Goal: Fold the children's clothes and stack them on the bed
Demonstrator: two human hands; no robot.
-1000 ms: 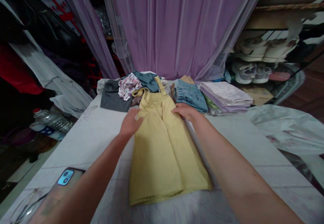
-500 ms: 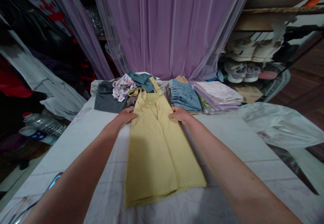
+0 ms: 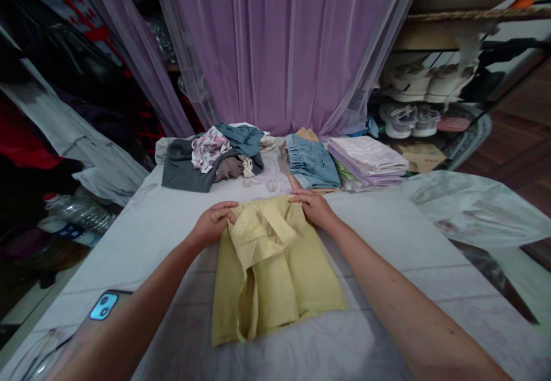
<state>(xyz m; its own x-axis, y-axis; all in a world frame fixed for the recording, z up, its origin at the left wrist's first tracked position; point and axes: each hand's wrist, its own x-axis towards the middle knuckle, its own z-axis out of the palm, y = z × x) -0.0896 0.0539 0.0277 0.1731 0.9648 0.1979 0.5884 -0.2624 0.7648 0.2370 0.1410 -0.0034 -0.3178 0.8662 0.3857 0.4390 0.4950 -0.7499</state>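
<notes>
Yellow dungarees (image 3: 275, 272) lie on the white-covered table (image 3: 142, 237) in front of me, their bib and straps folded down over the legs. My left hand (image 3: 213, 223) pinches the fold at its top left corner. At the top right corner my right hand (image 3: 313, 206) grips the same fold with curled fingers.
A loose heap of clothes (image 3: 215, 154) sits at the back left, and folded jeans (image 3: 312, 166) and a striped folded stack (image 3: 368, 160) at the back right. A phone (image 3: 103, 306) lies near my left forearm. Purple curtain (image 3: 284, 48) behind; shoes (image 3: 413, 102) on shelves right; bottles (image 3: 73, 217) left.
Both hands have pulled the bib and straps of the yellow dungarees down toward me, folding the top over the legs. The garment is shorter now.
</notes>
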